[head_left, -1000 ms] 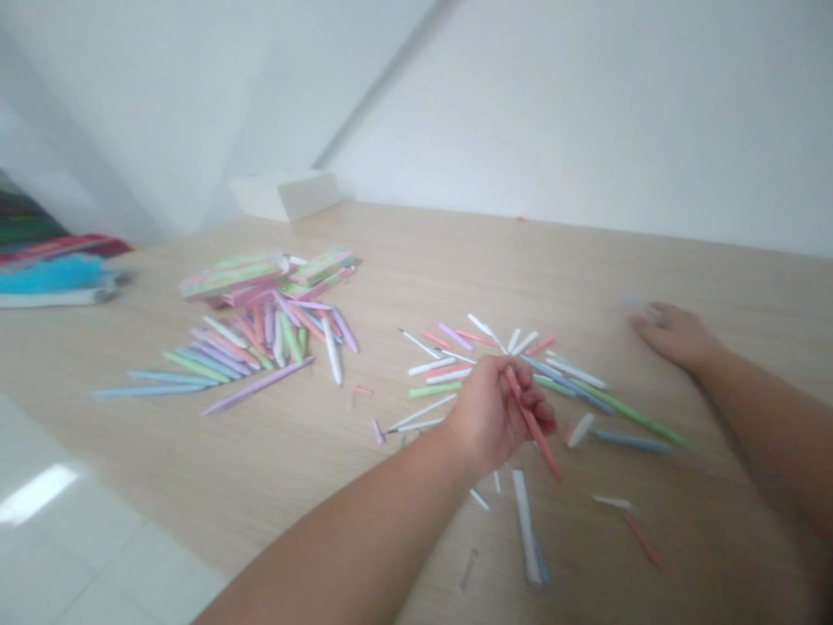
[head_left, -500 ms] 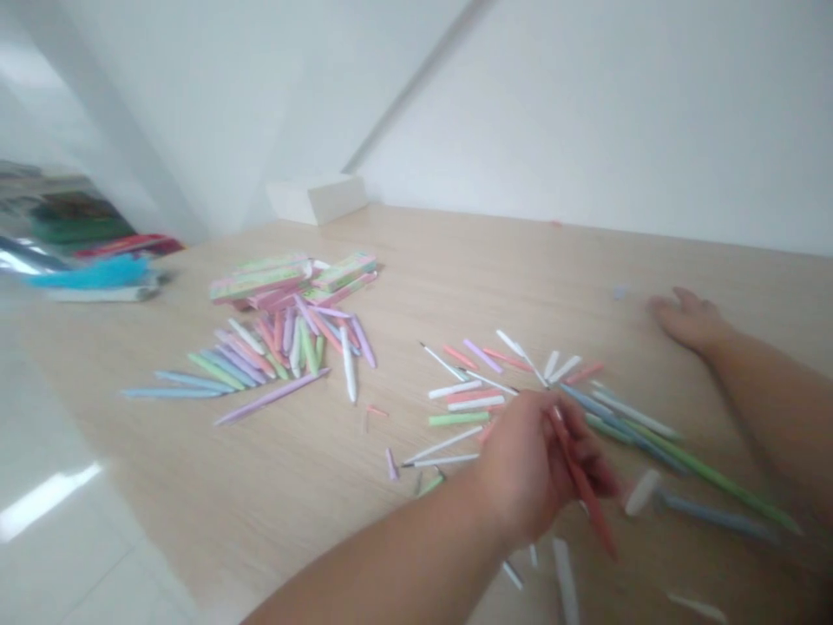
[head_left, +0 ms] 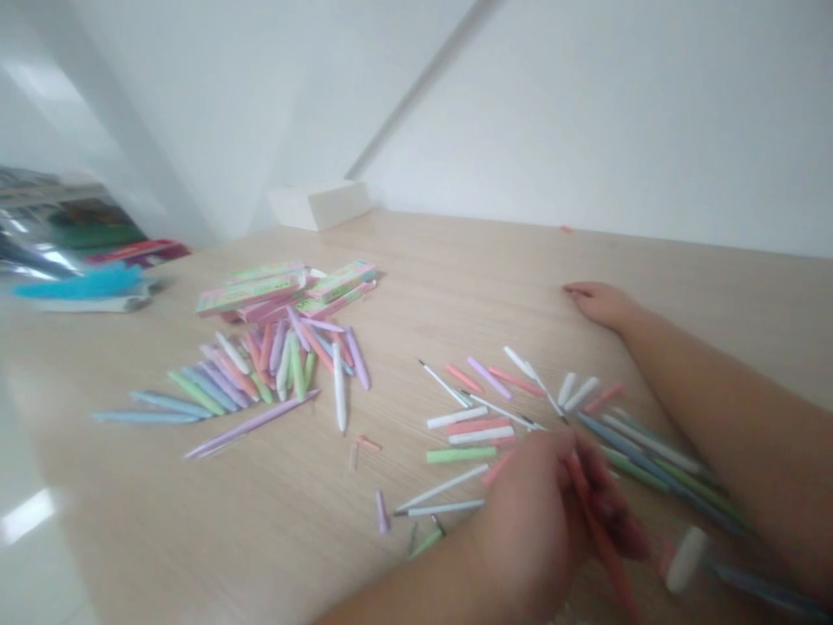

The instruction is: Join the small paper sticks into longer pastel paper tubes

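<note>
The left hand (head_left: 534,529) holds a red pen (head_left: 602,547) tight, near the front of the table (head_left: 455,252). The right hand (head_left: 602,304) lies flat, well apart. A quick slip could knock loose pens (head_left: 468,425) around.

A plain indoor workroom, possibly an office: white walls (head_left: 586,113) stand behind a pale wood-grain table (head_left: 455,252), with glossy floor tile (head_left: 26,516) at lower left.

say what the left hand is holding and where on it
The left hand holds a coral pen barrel in its fingers, near the upper end.
</note>
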